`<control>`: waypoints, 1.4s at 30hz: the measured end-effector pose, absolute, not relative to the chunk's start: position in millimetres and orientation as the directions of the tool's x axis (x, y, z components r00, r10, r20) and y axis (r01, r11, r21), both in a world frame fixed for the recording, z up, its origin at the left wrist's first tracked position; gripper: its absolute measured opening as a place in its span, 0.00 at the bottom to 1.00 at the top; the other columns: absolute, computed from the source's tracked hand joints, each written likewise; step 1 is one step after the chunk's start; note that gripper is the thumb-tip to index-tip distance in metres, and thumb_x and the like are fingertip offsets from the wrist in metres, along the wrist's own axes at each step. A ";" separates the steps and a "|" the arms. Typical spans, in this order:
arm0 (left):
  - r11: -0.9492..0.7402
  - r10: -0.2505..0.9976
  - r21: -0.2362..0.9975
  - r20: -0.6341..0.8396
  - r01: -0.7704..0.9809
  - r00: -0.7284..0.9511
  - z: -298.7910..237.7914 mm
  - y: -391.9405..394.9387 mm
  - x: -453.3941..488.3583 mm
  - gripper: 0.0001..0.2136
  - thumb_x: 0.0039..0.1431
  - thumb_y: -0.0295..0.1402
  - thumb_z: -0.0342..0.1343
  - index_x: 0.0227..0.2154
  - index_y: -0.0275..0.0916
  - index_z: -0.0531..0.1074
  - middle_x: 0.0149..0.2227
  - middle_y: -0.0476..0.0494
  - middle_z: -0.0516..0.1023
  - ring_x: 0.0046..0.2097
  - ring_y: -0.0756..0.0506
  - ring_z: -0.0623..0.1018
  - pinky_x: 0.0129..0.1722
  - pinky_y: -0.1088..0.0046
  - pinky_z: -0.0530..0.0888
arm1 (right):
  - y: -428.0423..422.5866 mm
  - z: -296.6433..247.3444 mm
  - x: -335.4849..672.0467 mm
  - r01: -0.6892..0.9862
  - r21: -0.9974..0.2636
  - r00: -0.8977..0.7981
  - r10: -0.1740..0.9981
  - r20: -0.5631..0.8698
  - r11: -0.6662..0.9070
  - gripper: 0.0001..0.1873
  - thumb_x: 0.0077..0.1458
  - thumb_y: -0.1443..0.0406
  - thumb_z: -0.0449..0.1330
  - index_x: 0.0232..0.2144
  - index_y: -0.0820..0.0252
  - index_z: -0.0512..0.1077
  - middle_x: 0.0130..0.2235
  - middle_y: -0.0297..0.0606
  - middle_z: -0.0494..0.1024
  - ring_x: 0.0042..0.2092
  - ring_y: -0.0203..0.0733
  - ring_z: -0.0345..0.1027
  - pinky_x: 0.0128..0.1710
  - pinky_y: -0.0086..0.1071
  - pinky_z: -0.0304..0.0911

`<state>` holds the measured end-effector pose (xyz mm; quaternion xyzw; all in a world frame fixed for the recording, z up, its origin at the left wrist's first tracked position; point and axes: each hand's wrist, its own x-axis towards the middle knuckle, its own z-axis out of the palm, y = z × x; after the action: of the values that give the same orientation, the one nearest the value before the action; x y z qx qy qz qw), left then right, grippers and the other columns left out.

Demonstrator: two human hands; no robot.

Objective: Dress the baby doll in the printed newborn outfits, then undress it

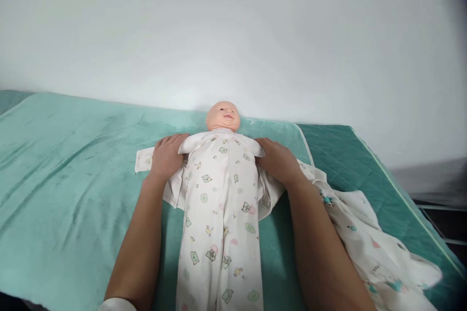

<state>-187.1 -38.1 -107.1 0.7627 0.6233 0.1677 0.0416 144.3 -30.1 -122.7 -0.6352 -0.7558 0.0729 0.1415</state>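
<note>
A baby doll lies on its back on a teal blanket, head towards the wall. It wears a white printed sleepsuit with small animal figures. My left hand rests flat on the suit's left sleeve beside the doll's shoulder, fingers together and stretched. My right hand lies flat at the doll's other shoulder, fingers tucked against the suit's edge. Neither hand holds anything that I can see.
A second white printed cloth lies crumpled under and beside my right forearm. The blanket covers a darker green quilted mattress whose right edge drops off. A white wall stands directly behind the doll's head.
</note>
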 end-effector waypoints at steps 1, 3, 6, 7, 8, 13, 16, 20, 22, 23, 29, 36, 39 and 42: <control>-0.214 0.967 0.279 0.195 0.936 0.163 -107.0 -37.9 -189.0 0.26 0.60 0.26 0.48 0.60 0.52 0.67 0.61 0.48 0.75 0.60 0.36 0.72 0.60 0.54 0.64 | -30.8 -123.4 147.5 0.935 -0.306 -0.153 0.982 0.110 0.179 0.21 0.57 0.62 0.57 0.53 0.54 0.72 0.52 0.43 0.79 0.53 0.60 0.71 0.52 0.49 0.64; -0.196 0.974 0.290 0.169 0.937 0.151 -106.1 -37.8 -192.7 0.26 0.60 0.26 0.47 0.59 0.53 0.68 0.60 0.48 0.75 0.59 0.36 0.73 0.59 0.54 0.64 | -32.6 -125.0 153.3 0.923 -0.341 -0.156 0.983 0.096 0.180 0.22 0.58 0.59 0.58 0.55 0.53 0.71 0.53 0.41 0.78 0.54 0.60 0.70 0.52 0.49 0.63; -0.178 0.980 0.309 0.141 0.934 0.140 -103.9 -38.3 -196.4 0.25 0.61 0.27 0.47 0.58 0.54 0.69 0.59 0.49 0.76 0.59 0.36 0.73 0.58 0.54 0.65 | -35.0 -127.4 158.9 0.911 -0.371 -0.161 0.983 0.086 0.181 0.24 0.59 0.56 0.59 0.57 0.50 0.70 0.55 0.40 0.77 0.55 0.59 0.70 0.52 0.49 0.64; -0.178 0.980 0.314 0.138 0.933 0.140 -103.4 -38.4 -197.0 0.25 0.60 0.27 0.47 0.58 0.55 0.69 0.59 0.50 0.76 0.58 0.36 0.73 0.58 0.54 0.65 | -35.9 -128.1 159.3 0.913 -0.365 -0.161 0.983 0.089 0.183 0.24 0.59 0.56 0.59 0.57 0.50 0.70 0.55 0.40 0.77 0.54 0.59 0.70 0.52 0.49 0.64; -0.176 0.981 0.316 0.136 0.932 0.139 -103.0 -38.5 -197.2 0.25 0.60 0.26 0.47 0.58 0.55 0.69 0.59 0.49 0.76 0.58 0.37 0.73 0.58 0.55 0.65 | -37.0 -128.6 158.7 0.919 -0.350 -0.159 0.982 0.097 0.183 0.24 0.59 0.57 0.59 0.58 0.50 0.70 0.55 0.41 0.77 0.54 0.60 0.69 0.53 0.50 0.64; -0.174 0.981 0.304 0.140 0.937 0.136 -103.7 -37.8 -195.6 0.26 0.58 0.26 0.49 0.58 0.53 0.69 0.60 0.47 0.76 0.59 0.36 0.73 0.57 0.56 0.66 | -47.5 -124.9 141.3 0.946 -0.240 -0.154 0.955 0.255 0.216 0.29 0.58 0.66 0.57 0.62 0.57 0.65 0.63 0.48 0.70 0.62 0.62 0.62 0.63 0.60 0.54; -0.179 0.980 0.296 0.142 0.938 0.142 -104.2 -37.2 -194.5 0.25 0.59 0.27 0.49 0.59 0.52 0.69 0.60 0.45 0.75 0.58 0.36 0.74 0.56 0.55 0.66 | -53.9 -119.5 126.9 0.908 -0.246 -0.240 0.902 0.358 0.339 0.31 0.59 0.71 0.52 0.65 0.58 0.62 0.65 0.48 0.66 0.66 0.58 0.58 0.67 0.57 0.50; -0.171 0.982 0.303 0.134 0.937 0.136 -103.9 -36.8 -193.6 0.25 0.59 0.27 0.49 0.59 0.52 0.69 0.60 0.45 0.75 0.57 0.36 0.74 0.56 0.54 0.65 | -53.7 -121.4 120.2 0.857 -0.313 -0.301 0.891 0.340 0.409 0.33 0.61 0.73 0.46 0.67 0.59 0.57 0.65 0.48 0.66 0.64 0.55 0.60 0.64 0.52 0.59; -0.175 0.981 0.310 0.134 0.935 0.139 -103.7 -36.7 -193.8 0.26 0.58 0.27 0.49 0.59 0.53 0.68 0.61 0.46 0.74 0.58 0.36 0.73 0.57 0.54 0.65 | -50.8 -126.8 124.7 0.884 -0.306 -0.260 0.915 0.307 0.354 0.33 0.59 0.73 0.48 0.67 0.61 0.58 0.64 0.49 0.68 0.63 0.58 0.62 0.63 0.54 0.60; -0.176 0.981 0.314 0.133 0.933 0.141 -103.5 -36.8 -194.2 0.27 0.57 0.26 0.50 0.59 0.53 0.68 0.61 0.46 0.74 0.59 0.36 0.73 0.57 0.54 0.65 | -49.6 -129.1 128.5 0.893 -0.302 -0.245 0.924 0.295 0.333 0.34 0.58 0.74 0.49 0.67 0.62 0.59 0.63 0.50 0.69 0.63 0.59 0.63 0.63 0.55 0.59; -0.201 0.979 0.394 0.112 0.897 0.170 -98.0 -39.7 -199.0 0.30 0.54 0.26 0.51 0.61 0.51 0.66 0.62 0.46 0.73 0.61 0.35 0.72 0.60 0.53 0.66 | -60.1 -102.4 130.5 0.804 -0.446 -0.277 0.911 0.305 0.394 0.37 0.52 0.76 0.49 0.65 0.57 0.62 0.66 0.45 0.66 0.67 0.54 0.58 0.66 0.53 0.57; -0.169 0.977 0.618 0.207 0.768 0.049 -98.8 -38.5 -200.5 0.26 0.54 0.26 0.50 0.57 0.47 0.71 0.58 0.49 0.77 0.58 0.41 0.76 0.57 0.62 0.72 | -48.9 -36.9 6.0 0.712 -0.375 -0.542 0.805 0.242 0.593 0.21 0.64 0.71 0.50 0.57 0.60 0.68 0.58 0.46 0.73 0.59 0.51 0.66 0.58 0.46 0.65; -0.102 0.968 0.645 0.239 0.758 -0.073 -103.2 -35.3 -199.3 0.24 0.54 0.26 0.51 0.53 0.47 0.74 0.54 0.50 0.80 0.55 0.41 0.78 0.54 0.64 0.74 | -24.0 -36.8 -44.2 0.762 -0.191 -0.635 0.772 -0.031 0.619 0.17 0.65 0.67 0.54 0.53 0.67 0.71 0.52 0.52 0.76 0.54 0.55 0.69 0.54 0.46 0.65; -0.033 0.958 0.648 0.238 0.761 -0.160 -104.6 -33.9 -197.4 0.20 0.56 0.28 0.52 0.51 0.48 0.76 0.52 0.50 0.82 0.53 0.41 0.79 0.50 0.66 0.74 | -5.4 -44.2 -70.9 0.789 -0.066 -0.613 0.776 -0.149 0.611 0.18 0.65 0.68 0.53 0.55 0.67 0.70 0.54 0.54 0.75 0.54 0.55 0.69 0.49 0.43 0.67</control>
<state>-197.4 -33.9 -104.6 0.6318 0.6803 0.3427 0.1435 -70.9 -5.4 -44.2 -0.4366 -0.8960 0.0624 -0.0528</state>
